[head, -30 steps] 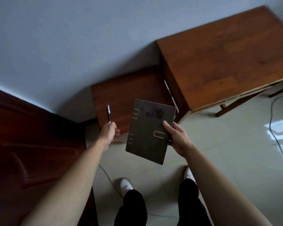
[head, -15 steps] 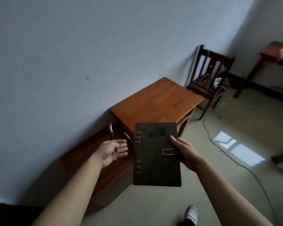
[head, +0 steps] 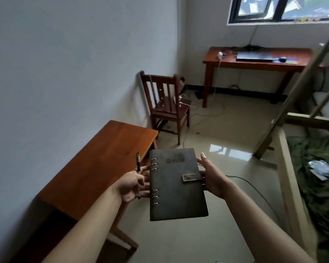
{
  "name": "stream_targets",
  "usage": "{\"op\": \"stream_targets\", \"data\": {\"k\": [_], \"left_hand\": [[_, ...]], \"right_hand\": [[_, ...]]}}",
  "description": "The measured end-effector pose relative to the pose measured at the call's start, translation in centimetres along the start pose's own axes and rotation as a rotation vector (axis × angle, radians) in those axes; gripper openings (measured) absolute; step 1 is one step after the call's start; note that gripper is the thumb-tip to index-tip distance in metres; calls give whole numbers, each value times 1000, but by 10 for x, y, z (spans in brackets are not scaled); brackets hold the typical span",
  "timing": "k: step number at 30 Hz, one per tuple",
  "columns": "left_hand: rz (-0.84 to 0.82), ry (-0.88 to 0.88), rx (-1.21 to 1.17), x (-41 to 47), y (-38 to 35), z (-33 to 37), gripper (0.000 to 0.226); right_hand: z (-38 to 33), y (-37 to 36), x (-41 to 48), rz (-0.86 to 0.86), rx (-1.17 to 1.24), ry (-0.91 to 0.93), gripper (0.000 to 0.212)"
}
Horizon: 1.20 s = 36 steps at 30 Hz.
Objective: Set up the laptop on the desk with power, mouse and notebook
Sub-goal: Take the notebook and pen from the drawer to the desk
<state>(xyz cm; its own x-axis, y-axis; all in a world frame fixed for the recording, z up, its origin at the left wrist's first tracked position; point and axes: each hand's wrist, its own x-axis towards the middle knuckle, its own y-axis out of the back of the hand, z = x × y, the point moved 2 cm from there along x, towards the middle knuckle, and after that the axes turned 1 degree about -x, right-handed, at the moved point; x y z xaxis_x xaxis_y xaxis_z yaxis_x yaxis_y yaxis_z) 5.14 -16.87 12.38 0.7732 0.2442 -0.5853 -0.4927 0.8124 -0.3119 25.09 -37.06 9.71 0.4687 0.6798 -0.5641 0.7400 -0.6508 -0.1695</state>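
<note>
Notebook btwn both hands' fingers

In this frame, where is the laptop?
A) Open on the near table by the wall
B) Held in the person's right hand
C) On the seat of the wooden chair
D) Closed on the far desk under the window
D: the laptop lies closed on the far desk below the window, while the hands hold a notebook and a pen.

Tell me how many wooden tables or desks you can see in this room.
2: a table by the left wall beside the hands, and a desk under the window holding the laptop. Others may be out of view.
</note>
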Motion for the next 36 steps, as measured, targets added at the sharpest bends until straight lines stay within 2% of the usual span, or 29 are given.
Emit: {"op": "stream_targets", "data": {"k": [7, 11, 14, 20, 24, 32, 36], "left_hand": [[-15, 18, 55, 132, -82, 76, 74], [7, 59, 55, 184, -90, 105, 73], [-14, 75, 54, 227, -77, 132, 74], [-80, 55, 88, 335, -48, 211, 77], [-172, 68, 141, 401, -56, 275, 79], [-332, 180, 238, 530, -135, 361, 73], [-359, 200, 303, 616, -192, 391, 73]], "right_hand": [[-84, 136, 57, -103, -10, -94, 71], [-119, 166, 97, -129, 66, -116, 83], [-142, 176, 134, -127, 125, -127, 82], [-201, 186, 221, -10, 187, -96, 79], [-240, 206, 262, 105, 219, -52, 76], [-294, 299, 308, 286, 392, 16, 74], [-319, 376, 354, 320, 460, 16, 80]]}}
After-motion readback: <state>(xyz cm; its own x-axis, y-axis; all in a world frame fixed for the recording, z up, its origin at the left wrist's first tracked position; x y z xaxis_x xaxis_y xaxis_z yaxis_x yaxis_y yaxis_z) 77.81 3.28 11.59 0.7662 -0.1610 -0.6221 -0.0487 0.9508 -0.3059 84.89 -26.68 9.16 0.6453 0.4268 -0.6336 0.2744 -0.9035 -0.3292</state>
